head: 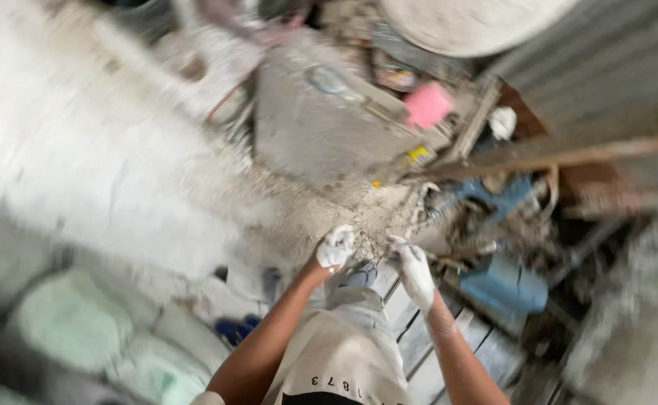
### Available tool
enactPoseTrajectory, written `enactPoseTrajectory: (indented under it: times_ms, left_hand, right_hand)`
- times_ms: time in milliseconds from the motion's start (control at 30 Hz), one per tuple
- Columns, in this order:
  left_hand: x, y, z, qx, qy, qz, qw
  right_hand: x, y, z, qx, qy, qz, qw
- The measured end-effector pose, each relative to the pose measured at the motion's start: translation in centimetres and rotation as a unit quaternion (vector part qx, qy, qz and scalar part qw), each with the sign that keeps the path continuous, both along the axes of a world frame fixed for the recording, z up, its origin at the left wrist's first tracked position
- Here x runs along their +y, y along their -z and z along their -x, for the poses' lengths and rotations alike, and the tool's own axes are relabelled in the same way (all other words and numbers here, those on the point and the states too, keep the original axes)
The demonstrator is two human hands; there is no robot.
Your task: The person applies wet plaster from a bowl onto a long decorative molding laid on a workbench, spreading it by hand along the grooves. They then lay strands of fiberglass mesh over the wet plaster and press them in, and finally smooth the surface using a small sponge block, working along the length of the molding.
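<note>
1. Pale, dusty concrete floor (104,165), blurred, taking up the left half of the view
2. Grey flat-topped block or machine body (314,127), dust-caked, upper centre
3. Heap of grey rubble and grit (344,210) at the block's foot; both hands work at its near edge
4. Blue cylindrical metal housing (505,285), right of the hands, among tangled wires and dark scrap
5. Long brown wooden pole (569,154), lying across the right side
6. Pink square pad (426,105), resting on the clutter above
7. Left hand (335,247), white-gloved, fingers curled shut; contents cannot be told
8. Right hand (413,270), white-gloved, fingers extended, loosely open, touching the grit

Step judged: sorting or clearing debris by hand; next move calls for a firm pinch in loose material
</note>
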State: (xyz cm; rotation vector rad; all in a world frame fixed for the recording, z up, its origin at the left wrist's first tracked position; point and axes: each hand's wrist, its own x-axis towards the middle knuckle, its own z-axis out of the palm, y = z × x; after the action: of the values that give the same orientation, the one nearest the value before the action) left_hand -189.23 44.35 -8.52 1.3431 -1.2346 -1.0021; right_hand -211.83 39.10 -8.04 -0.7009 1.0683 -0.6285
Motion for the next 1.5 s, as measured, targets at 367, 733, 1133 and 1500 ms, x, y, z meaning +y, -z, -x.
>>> enactPoseTrajectory:
  times_ms: [367, 733, 1133, 1500]
  left_hand:
    - [16.8, -5.9, 3.5, 0.399, -0.308, 0.069, 0.861]
    - [25.5, -0.8, 15.0, 0.564, -0.431, 0.058, 0.702]
    - [12.1, 11.3, 19.4, 0.582, -0.386, 0.049, 0.714]
    - [-0.3, 34.1, 16.7, 0.255, -0.428, 0.061, 0.865]
  right_hand:
    - [1.2, -3.3, 0.8, 0.045, -0.183, -0.099, 0.977]
    - [5.1, -0.5, 4.4, 0.115, -0.302, -0.089, 0.942]
    - [-3.6, 10.8, 10.4, 0.167, -0.379, -0.024, 0.910]
    - [-10.9, 37.0, 4.0, 0.288, -0.641, 0.195, 0.684]
